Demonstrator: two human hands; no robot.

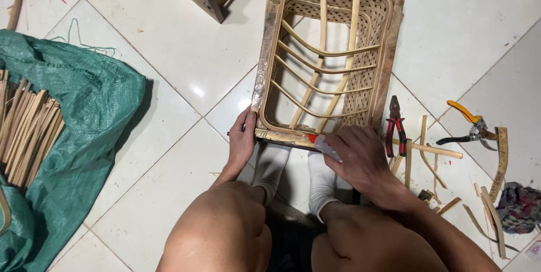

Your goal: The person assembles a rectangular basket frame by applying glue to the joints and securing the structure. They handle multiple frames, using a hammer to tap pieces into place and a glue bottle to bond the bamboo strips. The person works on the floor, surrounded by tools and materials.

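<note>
One green sack spreads along the tiled floor's left edge. One rattan basket frame stands near the floor's top edge. The left hand grips its near left corner, fingers clasped around the rim. The right hand pinches one small glue tube against the near rim. One pair of red pliers and one pair of yellow-handled shears lie to the right.

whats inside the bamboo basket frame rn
Inside the bamboo basket frame only crossing bamboo slats and woven side mesh show, with white floor tile visible through the gaps. The near rim is partly covered by the right hand and its glue tube.
</note>
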